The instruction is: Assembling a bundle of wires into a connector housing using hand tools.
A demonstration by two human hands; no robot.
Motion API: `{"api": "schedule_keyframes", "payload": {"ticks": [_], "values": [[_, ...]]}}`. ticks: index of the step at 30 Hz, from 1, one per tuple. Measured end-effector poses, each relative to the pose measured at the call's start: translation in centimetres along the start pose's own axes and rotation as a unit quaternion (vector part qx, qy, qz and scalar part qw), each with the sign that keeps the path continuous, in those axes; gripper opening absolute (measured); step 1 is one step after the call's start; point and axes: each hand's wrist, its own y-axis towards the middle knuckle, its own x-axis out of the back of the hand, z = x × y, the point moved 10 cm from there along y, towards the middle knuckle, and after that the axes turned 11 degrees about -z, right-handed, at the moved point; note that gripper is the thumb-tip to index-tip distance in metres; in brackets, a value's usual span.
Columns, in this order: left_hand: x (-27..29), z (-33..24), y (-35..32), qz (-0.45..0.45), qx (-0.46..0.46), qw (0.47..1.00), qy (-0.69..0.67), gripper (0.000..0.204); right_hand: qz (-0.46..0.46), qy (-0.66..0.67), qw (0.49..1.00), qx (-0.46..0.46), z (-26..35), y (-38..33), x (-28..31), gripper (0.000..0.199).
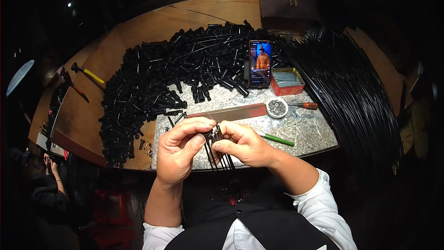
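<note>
Both of my hands meet over the near edge of the speckled stone slab (pixel 300 132). My left hand (pixel 178 150) and my right hand (pixel 243 143) pinch a small bundle of thin black rods (pixel 216 150) between their fingertips. The rods hang down and fan out below my fingers. A large heap of black plastic tube pieces (pixel 152 78) covers the wooden table (pixel 152 25) behind my hands.
A phone (pixel 260 63) stands upright with a lit screen. Beside it lie a red box (pixel 286 82), a small round dish of metal bits (pixel 277 108), an orange-handled screwdriver (pixel 307 105) and a green-handled tool (pixel 277 140). Long black rods (pixel 356 97) pile at right. A yellow-handled hammer (pixel 88 74) lies at left.
</note>
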Motion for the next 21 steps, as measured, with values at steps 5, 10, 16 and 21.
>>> {"api": "schedule_keyframes", "payload": {"ticks": [5,10,16,21], "values": [[0.1,0.1,-0.1,0.015,-0.009,1.000,-0.024,0.017,0.015,0.049,0.999,-0.012,-0.5,0.2,0.0,0.012],[0.0,0.3,0.1,-0.009,0.021,0.999,-0.031,0.027,0.033,0.045,0.998,-0.041,-0.8,0.3,0.0,0.010],[-0.4,1.0,0.4,0.028,0.066,0.996,-0.059,0.030,0.067,0.038,0.995,-0.061,-1.5,0.5,0.1,0.012],[-0.3,1.1,0.5,0.071,0.051,0.994,-0.072,0.029,0.102,0.042,0.991,-0.070,-1.6,0.7,-0.6,0.013]]}}
